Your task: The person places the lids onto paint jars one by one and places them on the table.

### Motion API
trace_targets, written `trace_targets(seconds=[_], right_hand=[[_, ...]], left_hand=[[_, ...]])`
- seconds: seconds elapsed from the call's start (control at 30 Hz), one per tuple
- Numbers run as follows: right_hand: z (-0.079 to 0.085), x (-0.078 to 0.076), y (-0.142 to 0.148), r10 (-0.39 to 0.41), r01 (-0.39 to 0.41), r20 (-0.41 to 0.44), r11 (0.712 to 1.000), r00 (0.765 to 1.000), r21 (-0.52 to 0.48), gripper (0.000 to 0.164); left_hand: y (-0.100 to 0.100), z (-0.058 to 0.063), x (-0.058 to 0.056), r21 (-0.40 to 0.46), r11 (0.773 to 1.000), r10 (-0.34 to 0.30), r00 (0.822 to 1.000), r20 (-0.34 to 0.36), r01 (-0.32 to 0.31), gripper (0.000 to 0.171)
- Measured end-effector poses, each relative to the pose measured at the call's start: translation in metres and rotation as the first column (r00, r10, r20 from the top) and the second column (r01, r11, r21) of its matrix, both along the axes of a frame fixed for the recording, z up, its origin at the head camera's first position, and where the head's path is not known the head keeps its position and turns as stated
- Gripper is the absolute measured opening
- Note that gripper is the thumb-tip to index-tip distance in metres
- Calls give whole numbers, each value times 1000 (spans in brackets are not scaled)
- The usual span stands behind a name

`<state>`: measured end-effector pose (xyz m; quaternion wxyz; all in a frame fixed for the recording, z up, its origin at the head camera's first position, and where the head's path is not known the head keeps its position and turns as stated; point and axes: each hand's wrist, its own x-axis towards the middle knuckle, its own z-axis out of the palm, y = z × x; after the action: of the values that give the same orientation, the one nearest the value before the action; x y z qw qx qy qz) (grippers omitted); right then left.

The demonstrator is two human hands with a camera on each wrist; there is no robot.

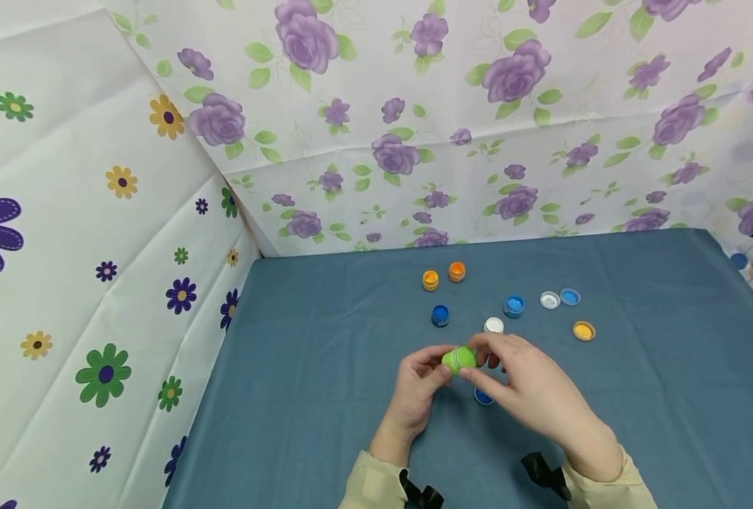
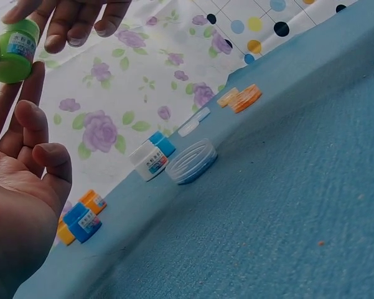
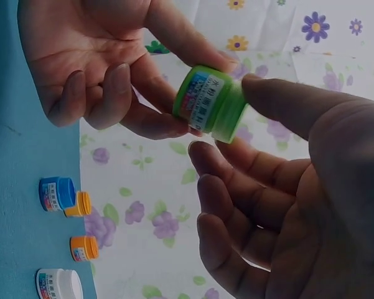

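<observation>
Below and right of the frame's centre, our left hand (image 1: 414, 390) and right hand (image 1: 535, 385) each clamp a grip on the green jar (image 1: 457, 360), seemingly still capped, while five other jars (image 1: 513, 306) stand open on the desk (image 1: 312, 339).

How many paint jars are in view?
6: green jar, held by left hand and right hand; yellow jar and orange jar, farthest; dark blue jar, nearer; light blue jar, to its right; white jar, partly behind right hand in head view.
</observation>
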<state>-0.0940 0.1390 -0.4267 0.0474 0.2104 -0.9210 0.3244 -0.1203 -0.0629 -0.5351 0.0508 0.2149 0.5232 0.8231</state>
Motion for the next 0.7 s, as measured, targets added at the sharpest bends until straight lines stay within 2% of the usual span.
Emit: trace_targets(seconds=[0.17,0.3,0.4,0.5,0.53,0.6,0.7], right_hand=[[-1,0,-4,-3,3,-15,999,1000,40,19],[-4,0,-5,-18,20,-31,996,999,83,30],[-4,2,-5,-39,40,-12,994,999,105,36],[-4,3,-3,-54,53,6,994,999,93,30],[-5,3,-3,-49,49,6,995,999,85,30],[-5,2,-2,-24,24,-13,997,1000,67,43],[-7,1,0,44,-40,-84,998,996,54,55]], left_hand=[[-1,0,0,8,1000,-30,1000,-6,30,63],[0,-1,0,20,999,-46,999,-17,47,57],[0,-1,0,14,999,-39,999,-12,39,51],[0,-1,1,10,1000,-17,1000,-2,17,57],[0,-1,0,11,1000,-11,1000,1,11,62],[0,-2,0,18,1000,1,1000,10,-2,73],[-1,-2,-2,36,999,13,999,38,-14,58]])
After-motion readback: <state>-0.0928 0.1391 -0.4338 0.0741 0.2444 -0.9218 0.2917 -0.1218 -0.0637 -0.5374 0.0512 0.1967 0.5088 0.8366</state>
